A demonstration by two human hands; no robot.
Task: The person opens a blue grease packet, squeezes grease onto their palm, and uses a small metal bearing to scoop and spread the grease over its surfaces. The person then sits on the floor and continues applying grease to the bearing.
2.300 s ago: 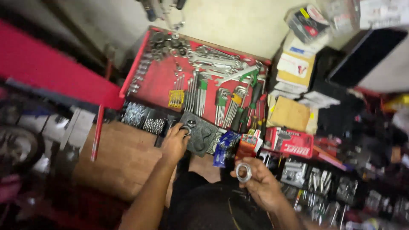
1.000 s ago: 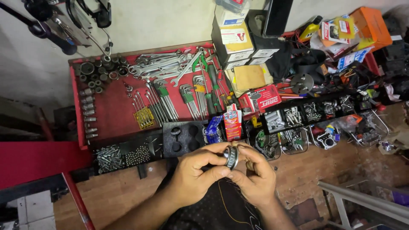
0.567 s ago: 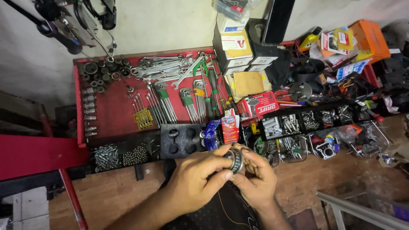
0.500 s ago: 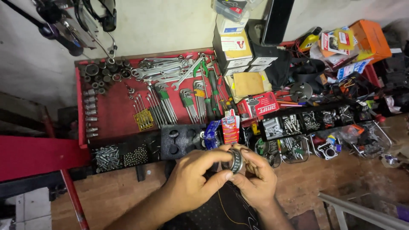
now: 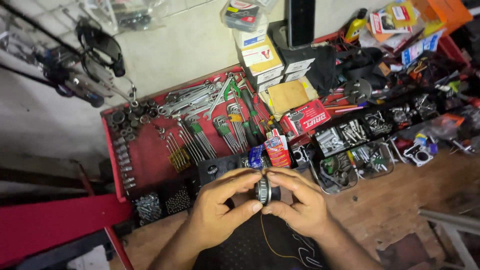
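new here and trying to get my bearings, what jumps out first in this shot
At the bottom centre, the left hand and right hand pinch a small round metal bearing between their fingertips. Behind them lies a red tool tray, laid with rows of spanners and hex keys. To the right sits a black tray of small metal parts, and cardboard boxes are stacked against the wall.

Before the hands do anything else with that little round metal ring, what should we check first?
1. Both hands on the ring: ok. The left hand and right hand pinch the metal ring by fingertips.
2. Ring seen clearly: ok, it stands on edge between the thumbs.
3. Ring undamaged: cannot tell, too small.
4. Landing spot beneath: not ok, it is held over the lap, not the wooden floor.
5. Tools close by: ok, the red tray of wrenches lies just ahead.
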